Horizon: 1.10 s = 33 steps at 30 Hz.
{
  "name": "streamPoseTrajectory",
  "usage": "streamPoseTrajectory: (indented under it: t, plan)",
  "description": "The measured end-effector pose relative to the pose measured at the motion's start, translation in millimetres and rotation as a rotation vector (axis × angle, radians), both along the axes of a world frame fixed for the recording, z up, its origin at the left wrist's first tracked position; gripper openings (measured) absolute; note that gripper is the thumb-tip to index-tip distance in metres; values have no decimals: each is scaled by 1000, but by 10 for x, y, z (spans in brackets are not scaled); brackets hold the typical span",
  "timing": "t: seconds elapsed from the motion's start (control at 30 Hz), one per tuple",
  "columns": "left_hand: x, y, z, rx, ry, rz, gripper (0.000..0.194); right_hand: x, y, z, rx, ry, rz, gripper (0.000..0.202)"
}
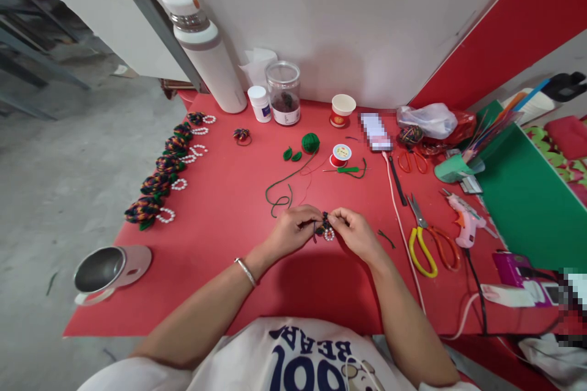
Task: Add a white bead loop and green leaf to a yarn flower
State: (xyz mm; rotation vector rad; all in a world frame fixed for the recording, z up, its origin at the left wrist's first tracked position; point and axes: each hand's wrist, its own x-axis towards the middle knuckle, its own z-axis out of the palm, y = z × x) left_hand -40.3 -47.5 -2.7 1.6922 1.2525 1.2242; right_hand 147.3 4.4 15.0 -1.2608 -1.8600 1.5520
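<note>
"What am I gripping?"

"Your left hand [297,229] and right hand [355,232] pinch a small yarn piece [325,220] between their fingertips, its pearl loop [329,238] toward you, over the red table [238,195]."

"And around it?"

"Green yarn ball [310,143] ahead, large scissors [421,223] rightward, beaded yarn pieces [169,164] lining the left edge."

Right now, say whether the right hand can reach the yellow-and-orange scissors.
Likely yes: between right hand and scissors lie only a yarn scrap and a cable, but that hand holds a beaded piece.
</note>
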Motion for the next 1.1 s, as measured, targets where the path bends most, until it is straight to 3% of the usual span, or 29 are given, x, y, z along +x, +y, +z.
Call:
streamPoseTrajectory:
  t: [0.33,0.67,0.93,1.1]
  plan:
    - [59,-20,-4,-95,146,93,18,-17,-3,38,51,-39,34,26]
    - [68,-6,29,-149,139,101,15,8,-4,86,28,-20,0,27]
    - [76,4,55,-172,161,115,13,-37,-26,60,275,-102,9,18]
    - [65,9,75,-190,135,109,14,-29,-36,92,298,-96,7,16]
